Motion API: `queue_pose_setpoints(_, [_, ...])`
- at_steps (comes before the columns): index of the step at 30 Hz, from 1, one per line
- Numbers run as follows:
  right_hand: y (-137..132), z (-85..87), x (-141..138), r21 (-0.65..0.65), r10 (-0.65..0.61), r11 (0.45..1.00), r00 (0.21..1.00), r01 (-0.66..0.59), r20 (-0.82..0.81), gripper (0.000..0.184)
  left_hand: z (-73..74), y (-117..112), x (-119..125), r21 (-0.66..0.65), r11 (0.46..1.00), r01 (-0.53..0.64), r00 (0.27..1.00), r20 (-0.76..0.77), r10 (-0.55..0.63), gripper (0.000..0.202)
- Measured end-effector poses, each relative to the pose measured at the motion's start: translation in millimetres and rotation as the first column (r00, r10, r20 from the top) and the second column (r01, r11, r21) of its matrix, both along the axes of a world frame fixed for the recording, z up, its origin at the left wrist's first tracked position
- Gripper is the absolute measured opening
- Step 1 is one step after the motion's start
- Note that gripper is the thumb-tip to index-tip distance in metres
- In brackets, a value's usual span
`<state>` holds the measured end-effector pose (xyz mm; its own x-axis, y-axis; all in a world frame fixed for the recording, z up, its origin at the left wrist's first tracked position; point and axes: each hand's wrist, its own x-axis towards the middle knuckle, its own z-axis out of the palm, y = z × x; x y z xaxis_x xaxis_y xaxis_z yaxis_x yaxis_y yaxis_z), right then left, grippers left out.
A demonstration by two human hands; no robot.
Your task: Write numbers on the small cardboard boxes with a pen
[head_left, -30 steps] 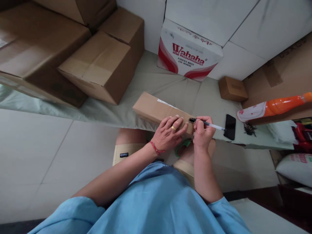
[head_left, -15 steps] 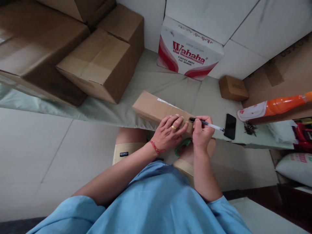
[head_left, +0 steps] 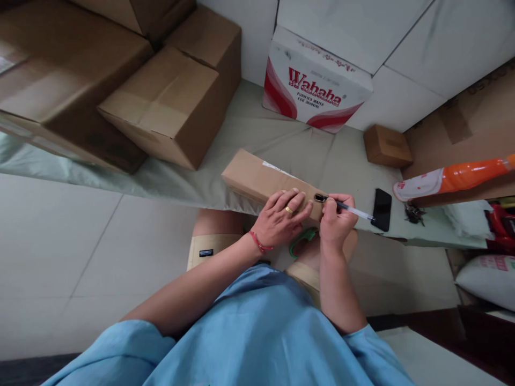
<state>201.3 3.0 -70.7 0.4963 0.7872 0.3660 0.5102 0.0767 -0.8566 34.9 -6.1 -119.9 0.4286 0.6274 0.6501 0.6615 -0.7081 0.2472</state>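
Note:
A long flat cardboard parcel (head_left: pixel 257 177) with a white label lies on a grey-green sheet (head_left: pixel 281 145) at the edge nearest me. My left hand (head_left: pixel 281 220), with a gold ring and a red wrist cord, lies flat on the parcel's near end, fingers spread. My right hand (head_left: pixel 336 222) is closed around a clear pen (head_left: pixel 348 209), whose dark tip touches the parcel's right end. Green-handled scissors (head_left: pixel 301 241) lie on my lap just below both hands, partly hidden.
Large brown boxes (head_left: pixel 161 107) are stacked at the left and a white and red "Wahaha" carton (head_left: pixel 317 86) stands at the back. A small brown box (head_left: pixel 386 146), a black phone (head_left: pixel 381 209), keys (head_left: pixel 412 213) and an orange and white bottle (head_left: pixel 454 177) lie right.
The hands and the pen have barely moved; only the view has shifted slightly.

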Motion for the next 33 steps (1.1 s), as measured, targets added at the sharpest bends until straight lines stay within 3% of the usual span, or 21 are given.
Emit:
queue_pose_setpoints(8, [-7.8, -3.8, 7.3, 0.043, -0.025, 0.999, 0.998, 0.028, -0.061, 0.008, 2.0, 0.8, 0.4, 0.062, 0.998, -0.025, 0.999, -0.019, 0.026, 0.054])
queue_pose_setpoints(16, [-6.4, 0.0, 2.0, 0.034, 0.173, 0.985, 0.977, -0.170, -0.128, 0.009, 2.3, 1.1, 0.2, 0.095, 0.994, -0.046, 0.998, -0.030, 0.049, 0.050])
queue_pose_setpoints(33, [-2.5, 4.6, 1.4, 0.035, 0.203, 0.979, 0.960, -0.200, -0.194, 0.006, 0.2, 1.1, 1.1, 0.069, 0.997, -0.035, 0.999, -0.017, 0.037, 0.052])
